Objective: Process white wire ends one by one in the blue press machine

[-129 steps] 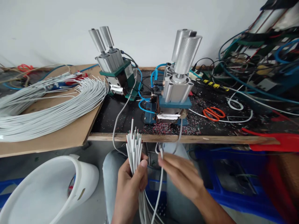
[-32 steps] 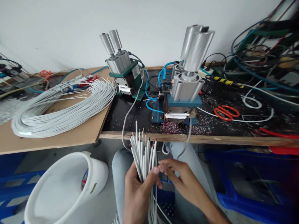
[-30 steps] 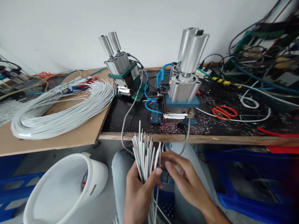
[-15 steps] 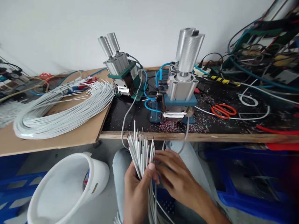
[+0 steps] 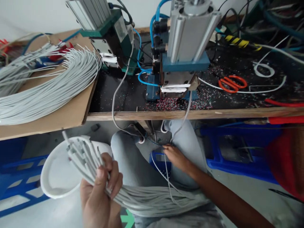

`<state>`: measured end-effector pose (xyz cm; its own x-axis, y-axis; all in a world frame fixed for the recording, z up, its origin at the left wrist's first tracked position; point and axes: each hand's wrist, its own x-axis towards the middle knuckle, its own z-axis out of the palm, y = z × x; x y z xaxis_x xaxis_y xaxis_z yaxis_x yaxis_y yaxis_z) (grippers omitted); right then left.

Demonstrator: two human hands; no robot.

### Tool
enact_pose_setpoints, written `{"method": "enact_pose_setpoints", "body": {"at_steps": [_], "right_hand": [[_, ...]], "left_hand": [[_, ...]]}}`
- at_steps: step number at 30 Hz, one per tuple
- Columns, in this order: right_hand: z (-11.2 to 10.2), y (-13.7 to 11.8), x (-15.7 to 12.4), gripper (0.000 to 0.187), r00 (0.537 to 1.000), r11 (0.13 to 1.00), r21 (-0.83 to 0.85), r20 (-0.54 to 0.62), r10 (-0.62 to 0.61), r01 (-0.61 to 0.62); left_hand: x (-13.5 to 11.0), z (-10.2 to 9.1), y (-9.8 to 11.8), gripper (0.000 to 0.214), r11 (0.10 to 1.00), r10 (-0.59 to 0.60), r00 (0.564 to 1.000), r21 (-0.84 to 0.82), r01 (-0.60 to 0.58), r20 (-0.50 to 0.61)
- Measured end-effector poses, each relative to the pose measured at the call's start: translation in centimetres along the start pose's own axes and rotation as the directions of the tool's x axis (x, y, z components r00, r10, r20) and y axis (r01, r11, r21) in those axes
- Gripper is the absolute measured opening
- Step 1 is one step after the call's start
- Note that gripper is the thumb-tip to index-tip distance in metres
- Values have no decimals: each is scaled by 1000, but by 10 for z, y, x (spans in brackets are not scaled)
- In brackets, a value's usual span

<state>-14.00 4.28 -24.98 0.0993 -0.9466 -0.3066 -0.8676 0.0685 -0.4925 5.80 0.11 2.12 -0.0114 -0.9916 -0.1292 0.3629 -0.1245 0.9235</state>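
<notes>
Head view, nearest first: I read the left hand [image 5: 99,193] as clamped around the bundle of white cables [image 5: 82,156], whose cut ends fan out over the white bucket [image 5: 55,171] while the rest trails across the lap. The right hand [image 5: 175,156] reaches down between the knees, beside the blue crate [image 5: 158,160], at a loose thin wire [image 5: 166,177]; I cannot tell whether its fingers have closed. Beyond the bench edge [image 5: 213,113] stand the blue-based press [image 5: 182,57], orange scissors [image 5: 231,83] and a cable coil [image 5: 47,88].
</notes>
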Motion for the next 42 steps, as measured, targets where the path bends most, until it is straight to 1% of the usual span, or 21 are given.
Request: {"method": "enact_pose_setpoints", "body": {"at_steps": [2, 4, 8, 11, 14, 15, 17, 18, 19, 20, 21, 22, 25, 26, 28, 29, 30, 32, 35, 38, 42], "right_hand": [[-1, -2, 11, 54, 994, 994, 63, 62, 90, -94], [-2, -8, 21, 58, 983, 983, 110, 120, 136, -150], [-2, -22, 19, 54, 949, 981, 158, 308, 62, -115], [-14, -27, 4, 58, 949, 981, 177, 314, 15, -75], [-52, -33, -13, 81, 968, 972, 197, 239, 77, -127], [-71, -37, -18, 80, 975, 965, 224, 201, 92, -137], [-112, -51, -28, 62, 988, 946, 306, 135, 71, -109], [-132, -61, -32, 59, 995, 932, 352, 75, 67, -89], [-150, -71, -34, 66, 994, 899, 427, -15, 110, -93], [-165, -82, -36, 75, 984, 789, 613, -116, 138, -38], [-177, -92, -36, 84, 971, 676, 737, -175, 161, 21], [-184, -102, -35, 90, 969, 599, 798, -191, 159, 59], [-188, -118, -30, 97, 950, 325, 941, -180, 253, 92], [-186, -119, -29, 98, 946, 218, 971, -161, 281, 101], [-182, -117, -31, 100, 971, 56, 996, -76, 229, 65], [-181, -115, -34, 101, 989, 37, 999, -12, 144, 7], [-181, -113, -37, 102, 997, 68, 996, 59, 55, -63], [-182, -111, -45, 104, 987, 200, 969, 156, -40, -145], [-182, -112, -52, 107, 986, 333, 931, 165, -14, -151], [-179, -114, -54, 110, 987, 386, 911, 158, 0, -146], [-174, -113, -54, 107, 992, 461, 879, 113, 49, -123]], "left_hand": [[-6, -3, 0, 4, 1000, 23, 1000, -3, -23, -8], [-7, 0, -2, 7, 1000, 21, 1000, -8, -21, -17], [9, 12, -15, 21, 996, -68, 998, 63, 69, -15], [26, 16, -26, 27, 983, -141, 986, 130, 129, 84], [35, 18, -32, 32, 960, -218, 964, 212, 184, 155], [36, 19, -34, 33, 950, -234, 957, 248, 188, 173], [35, 22, -36, 34, 931, -245, 948, 323, 171, 203], [34, 24, -37, 35, 917, -249, 943, 367, 156, 220], [33, 26, -38, 37, 903, -257, 938, 404, 147, 234], [32, 28, -39, 39, 891, -265, 932, 431, 139, 247], [32, 31, -39, 39, 879, -268, 926, 461, 123, 265], [31, 33, -39, 39, 868, -253, 925, 490, 88, 283], [31, 37, -37, 34, 844, -120, 943, 532, -68, 311], [30, 38, -36, 35, 848, -92, 952, 524, -80, 293], [29, 39, -35, 38, 886, -136, 959, 463, 7, 247], [28, 39, -35, 39, 901, -196, 950, 427, 78, 241], [27, 41, -35, 41, 907, -251, 938, 396, 142, 240], [24, 44, -34, 44, 912, -297, 925, 357, 202, 236], [21, 48, -34, 46, 904, -296, 930, 377, 200, 217], [20, 47, -36, 45, 881, -312, 922, 435, 189, 230], [21, 44, -39, 42, 882, -299, 932, 433, 186, 208]]}}
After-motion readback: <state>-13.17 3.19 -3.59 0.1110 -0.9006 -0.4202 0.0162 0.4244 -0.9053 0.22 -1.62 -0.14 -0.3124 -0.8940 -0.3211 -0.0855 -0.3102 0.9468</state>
